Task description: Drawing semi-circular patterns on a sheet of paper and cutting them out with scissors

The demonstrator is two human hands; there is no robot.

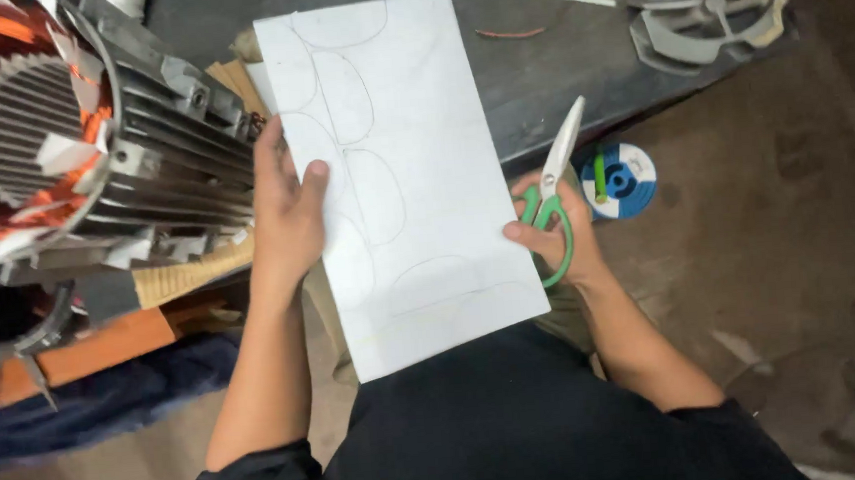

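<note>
Leftmost, I see a finned motor stator point(90, 143) with copper windings lying on its side beside my work. Next to it my left hand point(285, 215) pinches the left edge of a white sheet point(408, 171), thumb on top and fingers tucked beneath, holding it up over my lap and the edge of the dark table point(536, 72). Faint pencilled ovals run down the sheet's left half. I judge it light, thin and stiff enough to hold flat from one edge, yet likely to flop or crease if gripped at a corner; a mid-edge hold near the drawn lines suits it. At the sheet's right edge my right hand point(553, 246) has its fingers through the green loops of the scissors point(556, 186), blades together and pointing up. Beyond sits a blue-and-white spool point(629, 181) on the floor.
</note>
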